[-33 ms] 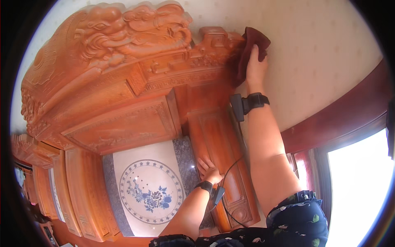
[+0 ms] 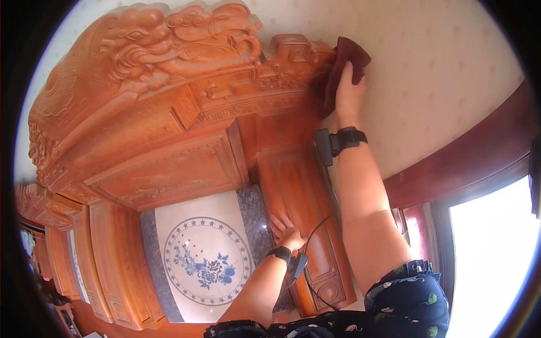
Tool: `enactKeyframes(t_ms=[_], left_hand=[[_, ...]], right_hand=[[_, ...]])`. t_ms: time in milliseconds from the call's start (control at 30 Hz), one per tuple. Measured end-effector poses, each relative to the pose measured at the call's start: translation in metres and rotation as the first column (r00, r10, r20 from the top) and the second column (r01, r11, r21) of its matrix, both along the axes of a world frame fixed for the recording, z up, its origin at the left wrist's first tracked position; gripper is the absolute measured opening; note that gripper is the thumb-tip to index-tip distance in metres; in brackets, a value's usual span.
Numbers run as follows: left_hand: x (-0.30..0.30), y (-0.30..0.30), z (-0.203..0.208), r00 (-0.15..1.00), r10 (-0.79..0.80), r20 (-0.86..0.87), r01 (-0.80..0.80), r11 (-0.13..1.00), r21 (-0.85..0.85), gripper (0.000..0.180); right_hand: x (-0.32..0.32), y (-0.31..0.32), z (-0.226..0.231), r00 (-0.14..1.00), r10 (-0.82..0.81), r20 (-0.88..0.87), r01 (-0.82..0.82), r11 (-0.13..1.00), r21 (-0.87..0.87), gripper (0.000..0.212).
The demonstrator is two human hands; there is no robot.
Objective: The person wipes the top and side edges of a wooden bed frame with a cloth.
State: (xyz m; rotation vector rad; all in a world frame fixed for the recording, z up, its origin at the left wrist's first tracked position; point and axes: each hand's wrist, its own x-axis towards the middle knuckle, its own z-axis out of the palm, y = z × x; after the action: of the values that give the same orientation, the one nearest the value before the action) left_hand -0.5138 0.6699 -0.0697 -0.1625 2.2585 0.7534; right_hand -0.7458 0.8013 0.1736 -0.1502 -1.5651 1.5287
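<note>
- At the far left, the lower side panels [image 2: 67,248] of the carved wooden cabinet [image 2: 169,141] sit well away from both hands; nothing shows whether they have been wiped.
- The elephant carving [image 2: 180,39] across the top of the cabinet looks bright and free of visible dust, though the picture cannot tell wiped wood from unwiped wood.
- Below it, a white panel with a blue-and-white flower medallion [image 2: 205,262] is framed by a grey speckled border [image 2: 253,225]; no cloth is near it.
- The left hand [image 2: 286,230] lies flat with fingers spread against the edge between the grey border and the carved side post [image 2: 304,225]. It grips nothing and looks to be a brace.
- A black band sits on the left wrist, with a cable [image 2: 315,265] looping down from it.
- The right hand [image 2: 349,93] is stretched up, pressing a dark red cloth [image 2: 338,73] against the top right corner of the cabinet [image 2: 298,53], where the carving meets the pale wall [image 2: 439,73]. The fingers are spread over the cloth, holding it to the wood.
- Judging by that reach, the wiping is at the upper right corner; the side post beneath, and the rest, cannot be rated done or left.
- At the far right is a dark red window frame [image 2: 468,169] with bright glass.
</note>
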Motion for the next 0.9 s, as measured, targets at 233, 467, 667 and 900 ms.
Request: enactKeyframes(t_ms=[233, 467, 667, 900], left_hand=[[-0.001, -0.004, 0.004, 1.000, 0.003, 0.023, -0.003, 1.000, -0.008, 0.132], [0.001, -0.004, 0.003, 1.000, 0.025, 0.015, -0.024, 0.997, -0.072, 0.134], [-0.001, -0.001, -0.001, 0.999, -0.005, 0.035, 0.006, 1.000, -0.024, 0.137], [0.000, -0.001, -0.011, 0.995, 0.096, -0.038, -0.097, 0.995, -0.036, 0.135]], right_hand=[[0.034, -0.015, -0.079, 0.943, -0.331, -0.038, 0.274, 0.706, 0.654, 0.029], [0.052, -0.027, 0.032, 0.975, 0.012, -0.223, 0.074, 0.926, 0.369, 0.043], [0.011, -0.033, 0.061, 0.993, -0.113, 0.036, 0.040, 0.606, 0.795, 0.040], [0.038, -0.045, 0.056, 0.923, 0.368, -0.114, -0.343, 0.919, 0.196, 0.038]])
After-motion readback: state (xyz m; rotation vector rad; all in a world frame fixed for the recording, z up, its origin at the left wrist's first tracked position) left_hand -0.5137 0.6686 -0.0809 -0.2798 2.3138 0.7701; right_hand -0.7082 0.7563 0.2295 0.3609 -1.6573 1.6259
